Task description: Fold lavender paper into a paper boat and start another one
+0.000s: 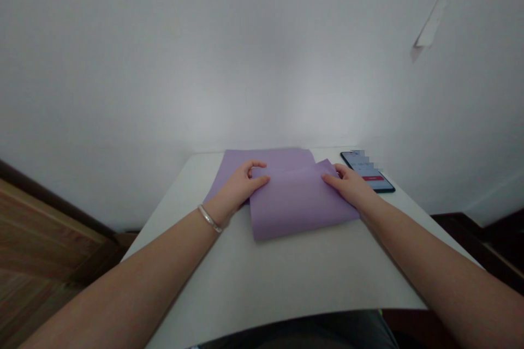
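Observation:
A sheet of purple paper (301,202) is bent over on itself, its rounded fold toward me and its upper edge raised at the right corner. My left hand (245,182), with a silver bangle at the wrist, holds it near the upper left corner, thumb on the near face and index finger beyond the edge. At the upper right, my right hand (346,182) pinches the paper between thumb and fingers. Another purple sheet (233,166) lies flat behind, partly covered by the bent one and my left hand.
A phone (364,166) with a lit screen lies at the right of the white table (286,278). The table's far edge meets a white wall (262,54). Wooden panels (41,229) stand low on the left.

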Motion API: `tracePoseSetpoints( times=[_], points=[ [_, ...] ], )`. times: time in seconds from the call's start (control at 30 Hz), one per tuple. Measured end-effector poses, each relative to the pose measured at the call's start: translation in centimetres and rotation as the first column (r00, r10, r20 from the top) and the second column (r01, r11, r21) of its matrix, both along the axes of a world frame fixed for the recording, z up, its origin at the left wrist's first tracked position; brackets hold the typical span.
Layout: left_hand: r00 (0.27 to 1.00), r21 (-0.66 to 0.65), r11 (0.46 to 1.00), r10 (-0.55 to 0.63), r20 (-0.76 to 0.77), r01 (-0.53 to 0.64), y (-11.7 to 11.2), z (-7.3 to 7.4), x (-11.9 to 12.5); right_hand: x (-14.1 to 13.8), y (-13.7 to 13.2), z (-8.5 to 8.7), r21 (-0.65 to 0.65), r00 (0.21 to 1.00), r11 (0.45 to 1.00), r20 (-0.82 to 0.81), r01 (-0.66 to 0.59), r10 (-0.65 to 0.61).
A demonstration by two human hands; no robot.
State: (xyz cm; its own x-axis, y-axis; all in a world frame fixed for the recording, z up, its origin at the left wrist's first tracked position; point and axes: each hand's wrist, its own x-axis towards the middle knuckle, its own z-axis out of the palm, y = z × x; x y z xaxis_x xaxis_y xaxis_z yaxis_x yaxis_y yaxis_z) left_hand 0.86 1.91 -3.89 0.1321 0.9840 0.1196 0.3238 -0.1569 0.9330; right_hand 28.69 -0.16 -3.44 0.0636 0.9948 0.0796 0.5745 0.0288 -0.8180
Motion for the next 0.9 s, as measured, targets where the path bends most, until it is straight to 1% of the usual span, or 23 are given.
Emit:
tracePoseSetpoints(
  times=[0.13,0.23,0.3,0.4,0.43,0.5,0.57,0.63,0.7,0.8,0.9],
  points=[
    [0.999,0.013,1.000,-0.010,-0.040,0.010,0.1,0.0,-0.2,0.2,0.2,-0.2,0.059,0.997,0.997,-0.065,-0.046,0.050],
    [0.999,0.027,0.999,-0.023,-0.049,0.024,0.2,0.0,-0.2,0.2,0.4,-0.2,0.088,0.996,0.995,-0.068,-0.051,0.057],
    [0.998,0.027,0.999,-0.024,-0.065,0.026,0.2,0.0,-0.2,0.1,0.3,-0.1,0.075,0.999,0.997,-0.039,-0.030,0.033],
    [0.993,0.023,1.000,-0.013,-0.116,0.015,0.1,0.1,-0.1,-0.1,0.0,0.1,0.012,0.997,0.999,0.051,0.053,-0.054],
    [0.990,0.029,0.999,-0.009,-0.142,0.014,0.1,0.2,-0.1,-0.2,-0.1,0.1,-0.004,0.996,0.998,0.059,0.069,-0.069],
    [0.979,0.056,0.998,0.001,-0.204,0.011,-0.1,0.6,0.0,-0.3,-0.2,0.1,-0.006,0.998,0.999,0.026,0.052,-0.052],
    [0.961,0.084,0.996,0.015,-0.276,0.008,-0.4,1.0,0.2,-0.2,-0.2,0.1,0.040,1.000,0.999,-0.009,0.002,-0.002],
    [0.939,0.101,0.995,0.029,-0.342,0.006,-0.8,1.4,0.3,-0.2,-0.1,0.1,0.102,0.998,0.994,0.048,-0.033,0.028],
    [0.929,0.112,0.994,0.030,-0.368,0.012,-1.0,1.6,0.4,-0.1,-0.1,0.2,0.144,0.986,0.989,0.167,-0.044,0.020],
    [0.945,0.127,0.991,0.007,-0.328,0.037,-1.1,1.4,0.5,-0.1,-0.1,0.5,0.169,0.957,0.985,0.289,-0.040,-0.011],
    [0.961,0.156,0.987,0.017,-0.275,0.027,-1.0,1.0,0.5,-0.1,-0.1,0.6,0.191,0.948,0.981,0.319,-0.042,-0.021]
  ],
)
